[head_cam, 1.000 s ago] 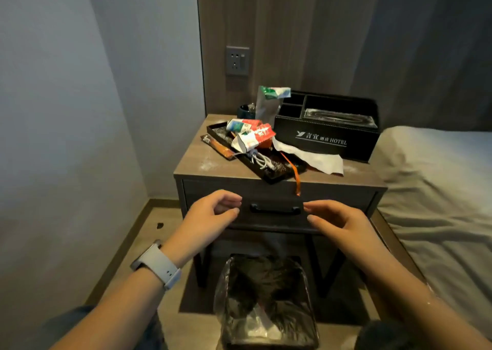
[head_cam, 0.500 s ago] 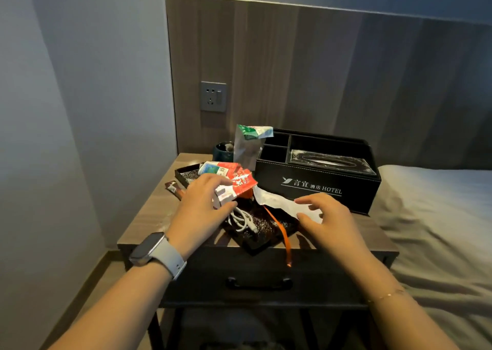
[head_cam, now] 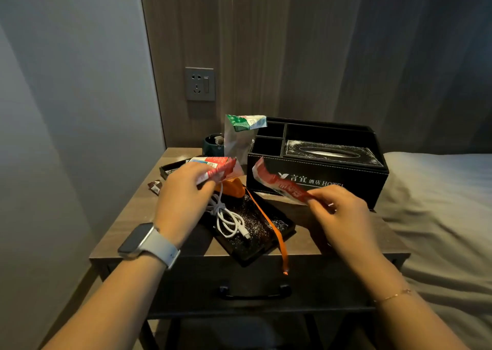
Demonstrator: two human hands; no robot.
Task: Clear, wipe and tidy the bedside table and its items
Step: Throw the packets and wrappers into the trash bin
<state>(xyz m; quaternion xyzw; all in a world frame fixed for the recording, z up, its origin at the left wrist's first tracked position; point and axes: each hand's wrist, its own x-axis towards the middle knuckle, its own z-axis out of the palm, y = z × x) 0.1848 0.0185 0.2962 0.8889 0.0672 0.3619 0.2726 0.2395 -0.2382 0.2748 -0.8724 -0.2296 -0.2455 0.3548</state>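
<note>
The bench point(head_cam: 127, 216) stands against the wall panel, with the bed point(head_cam: 439, 216) to its right and a socket point(head_cam: 200, 84) on the panel above its back left corner. A tray point(head_cam: 261, 232) lies on the bench at the front middle, set at an angle, and its near corner juts past the front edge. In the tray lies a coiled cable point(head_cam: 226, 219); a strap point(head_cam: 274, 232) runs from the tray over the front edge and hangs before the drawer point(head_cam: 253, 278). Behind and right of the tray sits the tissue box point(head_cam: 332, 174). A foil bag point(head_cam: 239, 139) stands upright at the box's left end, with a cup point(head_cam: 213, 144) just left of it. A small packet point(head_cam: 155, 186) lies left of the tray.
</note>
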